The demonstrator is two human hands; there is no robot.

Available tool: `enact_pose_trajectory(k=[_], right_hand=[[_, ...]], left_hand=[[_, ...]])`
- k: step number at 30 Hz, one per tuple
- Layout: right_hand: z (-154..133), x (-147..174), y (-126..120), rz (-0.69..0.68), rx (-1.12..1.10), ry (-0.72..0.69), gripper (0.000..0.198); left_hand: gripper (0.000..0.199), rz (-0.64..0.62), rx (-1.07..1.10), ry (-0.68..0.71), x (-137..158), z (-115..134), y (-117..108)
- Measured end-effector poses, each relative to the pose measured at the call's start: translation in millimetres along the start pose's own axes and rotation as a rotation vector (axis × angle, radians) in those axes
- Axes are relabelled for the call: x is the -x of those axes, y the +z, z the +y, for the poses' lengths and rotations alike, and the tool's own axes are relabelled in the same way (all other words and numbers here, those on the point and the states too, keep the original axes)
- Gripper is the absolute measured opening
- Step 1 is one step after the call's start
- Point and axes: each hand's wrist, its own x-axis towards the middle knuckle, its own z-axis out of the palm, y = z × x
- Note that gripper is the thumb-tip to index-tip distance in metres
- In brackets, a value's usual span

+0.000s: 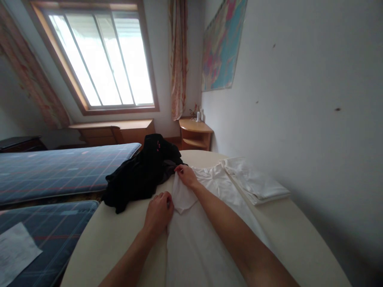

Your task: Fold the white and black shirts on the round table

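Observation:
A white shirt (203, 243) lies spread over the round cream table (125, 247), its gathered end away from me. My right hand (186, 176) reaches across it and pinches the far left corner of a short flap that looks like a sleeve (183, 196). Lower down, my left hand (160, 209) is curled at the shirt's left edge, with fingertips closed on the cloth near the flap's lower corner. Part of that grip is hidden behind the fingers. Just beyond both hands rests a crumpled heap of black clothing (140, 171).
A folded white garment (257, 181) lies on the table's right side, near the wall. To the left are mattresses with a blue plaid pattern (60, 171) and a sheet of paper (18, 251). A wooden corner shelf (196, 126) and a desk (119, 125) stand behind, below the window.

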Motion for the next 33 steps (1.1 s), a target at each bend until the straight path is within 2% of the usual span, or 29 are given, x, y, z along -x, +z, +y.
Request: enact_pose_trajectory(k=[5,9,14,19,22,25,30,33], right_hand=[[2,1,8,-0.001,-0.05,-0.026,0.024],[6,2,8,-0.005,-0.064,-0.047,0.032],[6,-2,3,-0.027,-0.013,-0.022,0.036],[-11,20,-2,-0.024,0.092,-0.06,0.032],[-22,42,-1,-0.046,0.203,-0.092,0.034],[-23,57,5,-0.14,0.278,-0.117,0.041],[-20,61,5,-0.304,0.233,-0.065,0.06],[-25,60,-3,-0.216,0.191,-0.064,0.052]], left_hand=[[0.012,-0.014,-0.003,-0.002,0,2,-2],[0.012,-0.017,-0.031,-0.025,1,5,-4],[0.025,-0.016,-0.036,0.006,4,4,-2],[0.035,-0.03,-0.061,0.029,5,1,1],[0.033,-0.021,-0.108,0.018,7,5,-1],[0.025,-0.007,-0.178,-0.036,9,11,-6],[0.018,-0.067,-0.23,-0.12,11,17,-12],[0.017,-0.067,-0.203,-0.135,11,19,-12]])
